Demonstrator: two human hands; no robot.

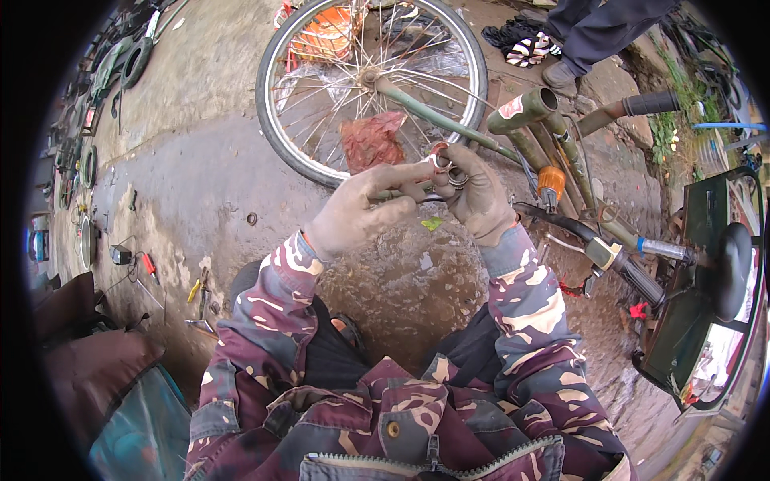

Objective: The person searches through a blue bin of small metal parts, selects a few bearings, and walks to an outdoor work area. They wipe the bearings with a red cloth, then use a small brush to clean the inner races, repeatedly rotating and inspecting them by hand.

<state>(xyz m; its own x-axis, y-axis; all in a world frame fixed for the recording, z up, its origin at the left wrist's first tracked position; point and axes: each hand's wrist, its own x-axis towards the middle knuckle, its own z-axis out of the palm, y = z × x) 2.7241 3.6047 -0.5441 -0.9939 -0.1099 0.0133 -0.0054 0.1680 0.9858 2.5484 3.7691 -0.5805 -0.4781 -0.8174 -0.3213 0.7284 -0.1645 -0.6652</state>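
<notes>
Both my hands are gloved in dusty grey and meet just below a bicycle wheel (269, 124). My right hand (484, 196) pinches a small shiny metal ring (455, 176) between thumb and fingers. From the other side, my left hand (365, 207) reaches across with its index finger stretched to a reddish part beside the ring; its other fingers curl, and what they grip is partly hidden. A green fork blade (449, 120) runs from the wheel's hub toward the green frame tube (521, 111), whose open end faces up. A crumpled red plastic bag (375, 143) shows by the spokes.
Right of my hands lie handlebars with a black grip (642, 276), an orange part (551, 180) and a dark saddle (731, 272). Left on the ground are a red-handled screwdriver (150, 264) and yellow-handled pliers (195, 290). A person's leg (601, 36) stands at far right.
</notes>
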